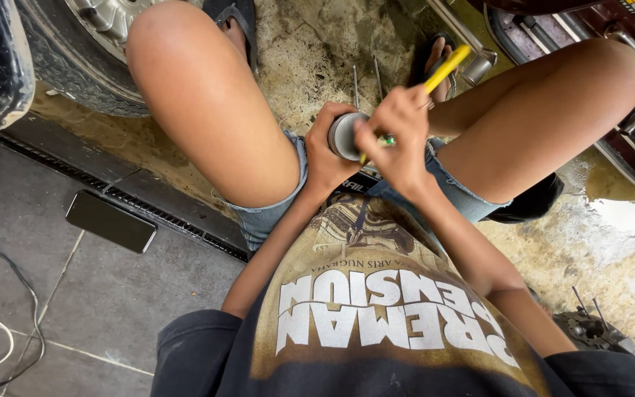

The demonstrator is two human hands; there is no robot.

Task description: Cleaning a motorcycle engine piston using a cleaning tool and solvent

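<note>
A dark T-shirt with a tan printed panel and white lettering (376, 316) lay nearest the camera, filling the lower middle of the view at 6 o'clock. From it both bare forearms ran up toward the centre, where the hands met between the raised knees.

The left hand (326, 151) was wrapped around a short grey metal cylinder (345, 135), its grip closed on the cylinder's side with the round end face turned toward the right hand. The right hand (400, 136) sat just at 3 o'clock of the cylinder, its grip pinched on a slim tool with a yellow handle (446, 68); the handle slanted up toward 1 o'clock, and a small green part showed at the fingers. The tool's lower end met the cylinder's face, though the exact contact was hidden by the fingers.

Frayed denim shorts (270, 213) covered the thighs on both sides of the hands. At 9 o'clock a black rectangular phone (110, 221) lay flat on the grey tiled floor (148, 294), beside a dark slotted drain grate (156, 209). A car tyre with a silver rim (86, 44) stood at 11 o'clock. Loose cables (9, 294) curled at 8 o'clock. A dark red vehicle body (611, 44) sat at 2 o'clock.
</note>
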